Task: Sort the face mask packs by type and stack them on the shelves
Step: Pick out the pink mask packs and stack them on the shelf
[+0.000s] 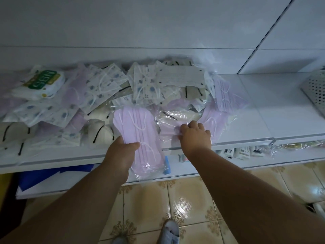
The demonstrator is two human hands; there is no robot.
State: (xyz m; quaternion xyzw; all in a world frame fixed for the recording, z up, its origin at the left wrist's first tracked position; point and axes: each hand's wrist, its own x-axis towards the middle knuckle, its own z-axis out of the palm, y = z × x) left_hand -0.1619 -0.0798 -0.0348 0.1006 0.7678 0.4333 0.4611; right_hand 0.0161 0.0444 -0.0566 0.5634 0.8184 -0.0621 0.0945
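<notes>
A jumble of face mask packs covers the white shelf (255,120): lilac ones, white ones with blue prints (103,83), cream ones with black ear loops (98,131) and a white pack with green lettering (42,81). My left hand (121,152) grips the lower part of a lilac mask pack (135,127) in clear wrap, held over the shelf's front edge. My right hand (195,134) rests on another lilac pack (168,132) lying near the front edge, fingers curled onto its wrap. One more lilac pack (226,95) lies further right.
A white perforated basket (316,88) stands at the shelf's far right. The lower shelf holds more packaged goods (244,152) and blue sheets (52,176). Below is tiled floor (193,199) with my sandalled foot (169,229).
</notes>
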